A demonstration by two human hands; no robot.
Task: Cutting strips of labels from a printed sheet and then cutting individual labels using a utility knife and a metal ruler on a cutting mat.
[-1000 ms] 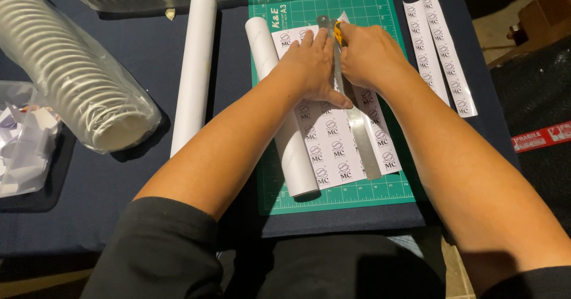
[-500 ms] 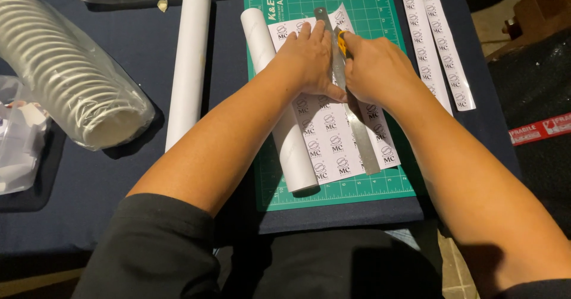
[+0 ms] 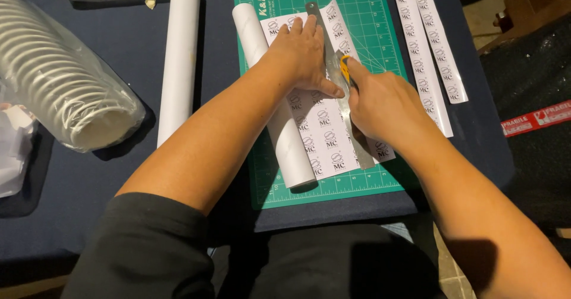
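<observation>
A white sheet of printed round stickers lies on a green cutting mat, partly unrolled from a white roll at its left. A steel ruler runs lengthwise over the sheet. My left hand lies flat on the sheet, thumb pressed against the ruler. My right hand grips a yellow utility knife, its tip at the ruler's right edge about midway down.
Two cut sticker strips lie right of the mat on the dark blue cloth. A second white roll lies left of the mat. A bagged stack of white paper cups sits far left. A dark case with red tape is at the right.
My right hand has drawn the knife down along the ruler toward me, from the sheet's far end to about its middle. My left hand stays pressed on the ruler.
</observation>
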